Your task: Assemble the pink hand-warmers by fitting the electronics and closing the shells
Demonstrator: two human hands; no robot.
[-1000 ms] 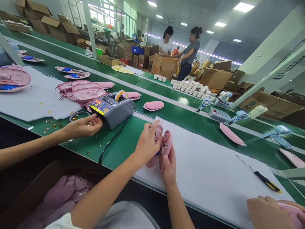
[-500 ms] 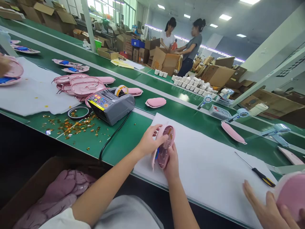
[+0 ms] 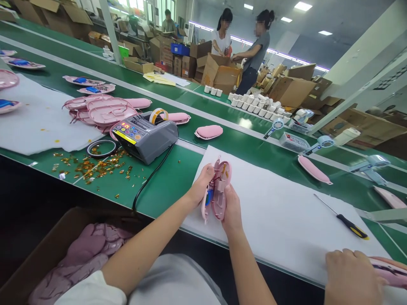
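Between my hands is a pink plastic casing [image 3: 219,197], its two oval halves parted like an open book. My left hand [image 3: 203,182] grips the left half, thumb near its top edge. Around the right half's outer side, my right hand [image 3: 232,207] is closed. A blue block [image 3: 209,197] and thin wires show inside the left half; small amber tape pieces are stuck at the top of the right half. The casing is held upright over a white sheet [image 3: 270,220] on the green bench.
A grey tape dispenser [image 3: 146,137] stands left, with amber tape scraps [image 3: 101,167] and a black ring [image 3: 101,148] beside it. Pink casings [image 3: 108,110] are piled behind. A screwdriver [image 3: 346,222] lies right, near a co-worker's hand [image 3: 352,275]. A box of pink parts [image 3: 85,250] sits below.
The casing halves have spread wider, showing more of the inside. My left thumb has drawn back from the right half to the left half's edge. The co-worker's hand at right has turned over.
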